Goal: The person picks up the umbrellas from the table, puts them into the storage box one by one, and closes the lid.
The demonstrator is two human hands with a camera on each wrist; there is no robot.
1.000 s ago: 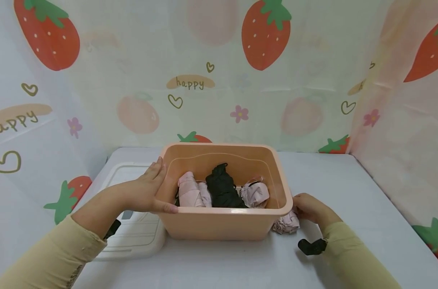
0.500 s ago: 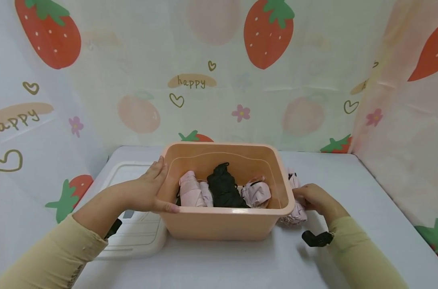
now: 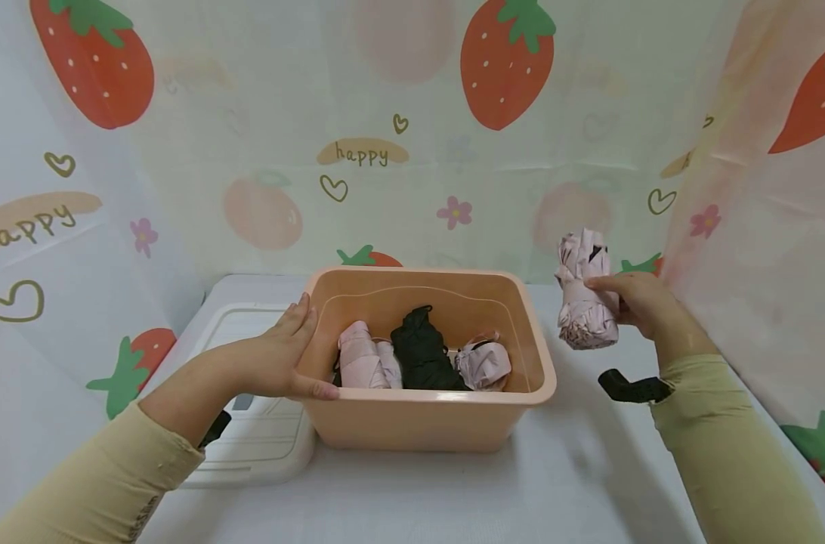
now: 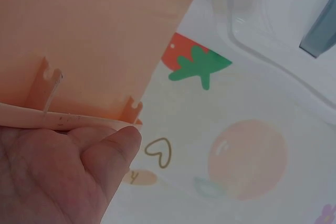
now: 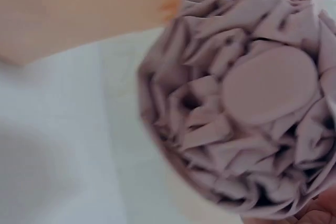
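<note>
My right hand (image 3: pixel 647 306) grips a folded pink umbrella (image 3: pixel 585 298) above the table, to the right of a peach-coloured storage bin (image 3: pixel 412 423). The right wrist view looks onto the end of this umbrella (image 5: pixel 236 108), with an oval cap (image 5: pixel 270 85) among crumpled folds. My left hand (image 3: pixel 276 359) rests against the bin's left side, fingers straight, thumb along the front rim; the left wrist view shows the palm (image 4: pixel 58 177) at the rim. Inside the bin lie a pale pink bundle (image 3: pixel 363 359), a black folded umbrella (image 3: pixel 422 351) and a pinkish bundle (image 3: pixel 483 365).
A white lid (image 3: pixel 270 438) lies on the table left of the bin, partly under my left arm. Fabric walls (image 3: pixel 412 204) printed with strawberries enclose the table's back and sides. The white tabletop (image 3: pixel 412 499) extends in front of the bin.
My right hand has lifted the pink umbrella from beside the bin's right wall, up and to the right. The left hand and the bin have stayed in place.
</note>
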